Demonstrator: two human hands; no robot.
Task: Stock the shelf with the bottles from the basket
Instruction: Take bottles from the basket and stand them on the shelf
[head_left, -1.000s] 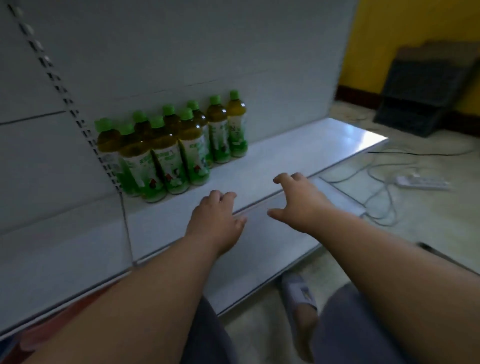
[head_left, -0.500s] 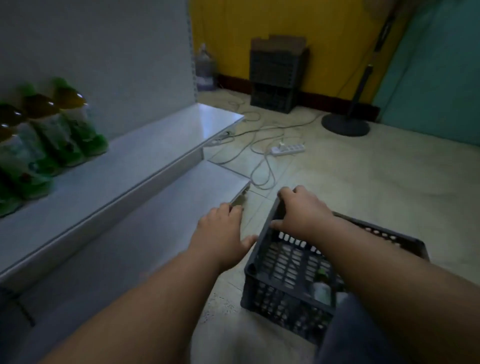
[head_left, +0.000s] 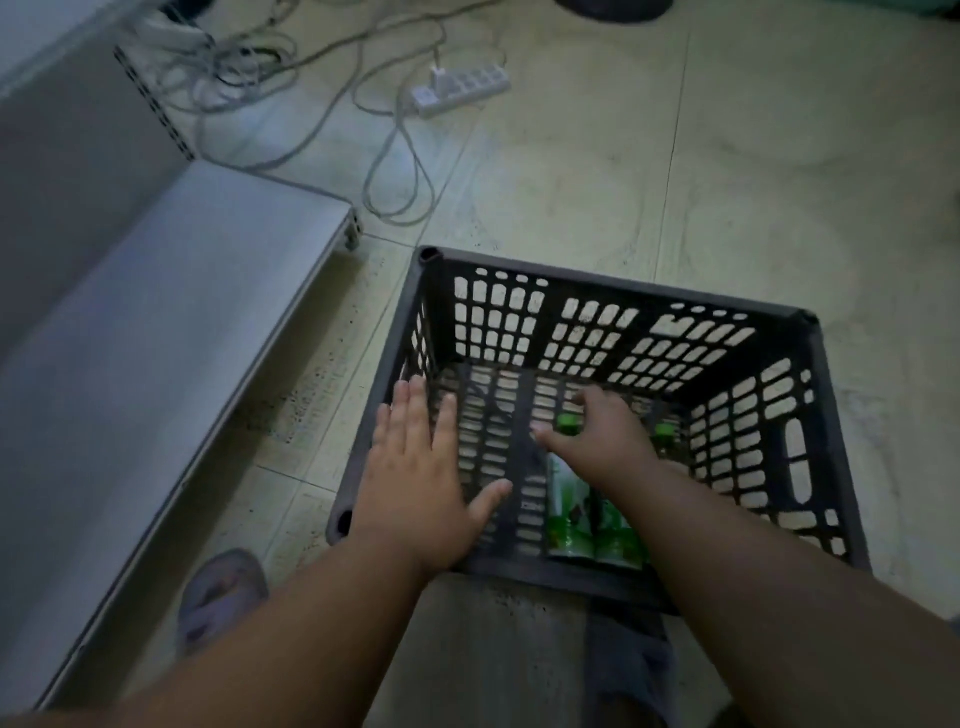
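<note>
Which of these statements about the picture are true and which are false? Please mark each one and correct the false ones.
1. The basket stands on the floor. True.
2. The left hand grips a bottle. False: it is flat and open over the basket's left side and holds nothing.
3. The right hand reaches down over the bottles in the basket. True.
4. The bottles have red caps. False: the caps that show are green.
5. A power strip lies on the floor beyond the basket. True.
6. The basket is packed full. False: most of its bottom is bare.
</note>
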